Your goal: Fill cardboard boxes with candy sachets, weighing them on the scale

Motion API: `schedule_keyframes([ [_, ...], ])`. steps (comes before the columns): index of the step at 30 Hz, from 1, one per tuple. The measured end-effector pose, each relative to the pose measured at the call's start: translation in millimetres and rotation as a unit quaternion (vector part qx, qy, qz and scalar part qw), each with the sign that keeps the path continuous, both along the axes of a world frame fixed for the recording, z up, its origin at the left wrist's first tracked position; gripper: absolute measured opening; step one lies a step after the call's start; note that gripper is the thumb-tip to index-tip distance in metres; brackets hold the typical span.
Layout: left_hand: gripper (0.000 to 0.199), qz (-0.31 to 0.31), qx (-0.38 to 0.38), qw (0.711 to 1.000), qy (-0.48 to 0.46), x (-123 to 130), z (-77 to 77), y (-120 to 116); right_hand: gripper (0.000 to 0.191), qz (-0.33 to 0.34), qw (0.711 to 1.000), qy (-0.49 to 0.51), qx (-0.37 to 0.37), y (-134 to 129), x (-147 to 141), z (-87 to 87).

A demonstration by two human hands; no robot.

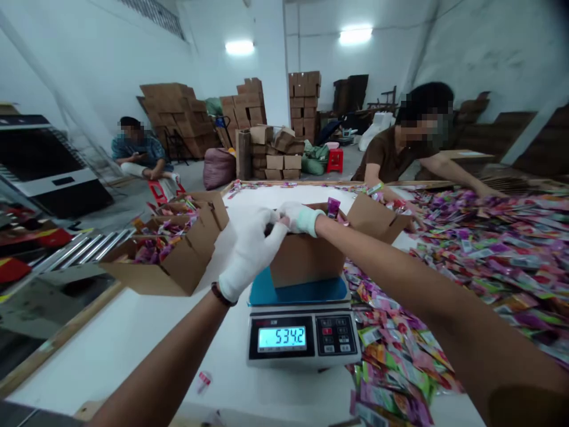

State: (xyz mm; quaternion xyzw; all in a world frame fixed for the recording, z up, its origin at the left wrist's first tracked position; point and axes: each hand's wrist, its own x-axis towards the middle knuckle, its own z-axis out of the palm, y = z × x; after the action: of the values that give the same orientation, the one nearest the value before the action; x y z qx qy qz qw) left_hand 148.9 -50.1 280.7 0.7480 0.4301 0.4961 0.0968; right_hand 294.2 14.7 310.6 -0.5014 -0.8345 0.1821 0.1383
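Inspected, with twelve o'clock directly away from the wearer: the open brown cardboard box [306, 258] stands on the blue plate of a digital scale [282, 356], whose lit display reads 534.2. Both hands meet at the box's ten o'clock edge, so its body lies toward four o'clock from them. The right hand [300, 218], in a white glove with a pale green cuff, is nearer, above the rim; the left hand [249, 249], white-gloved, is at the nine o'clock side. Fingers are drawn in narrowly at the tips; whether anything is pinched cannot be determined. The near wall runs roughly nine to three; the hands obscure too much to confirm the long axis. Loose multicoloured foil packets [489, 267] cover the white tabletop [133, 338] at three o'clock
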Motion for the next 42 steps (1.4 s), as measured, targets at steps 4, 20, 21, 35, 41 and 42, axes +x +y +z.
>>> schedule_keyframes([
  [4,0.025,0.006,0.033,0.983,0.179,1.3,-3.1,-9.2,0.018,-0.056,0.995,0.071,0.05,-3.2,12.3,3.7],
  [20,0.022,0.031,-0.082,0.873,0.48,-123.4,10.9,-22.5,0.022,-0.124,0.834,0.532,0.079,-55.7,160.9,24.6],
  [21,0.024,0.035,-0.075,0.877,0.473,-129.6,8.3,-22.8,0.025,-0.114,0.828,0.544,0.069,-54.3,153.1,24.1],
  [35,0.024,0.039,-0.086,0.85,0.518,-135.7,7.5,-31.5,0.017,-0.014,0.927,0.339,0.16,-43.1,44.4,42.4],
  [41,0.027,0.112,-0.143,0.882,0.435,-262.5,-6.9,-40.3,0.014,-0.1,0.929,0.319,0.157,-45.0,107.3,22.1],
  [42,0.026,0.124,-0.152,0.888,0.417,-284.3,-12.6,-42.2,0.012,-0.103,0.928,0.322,0.159,-45.5,110.8,18.1],
])
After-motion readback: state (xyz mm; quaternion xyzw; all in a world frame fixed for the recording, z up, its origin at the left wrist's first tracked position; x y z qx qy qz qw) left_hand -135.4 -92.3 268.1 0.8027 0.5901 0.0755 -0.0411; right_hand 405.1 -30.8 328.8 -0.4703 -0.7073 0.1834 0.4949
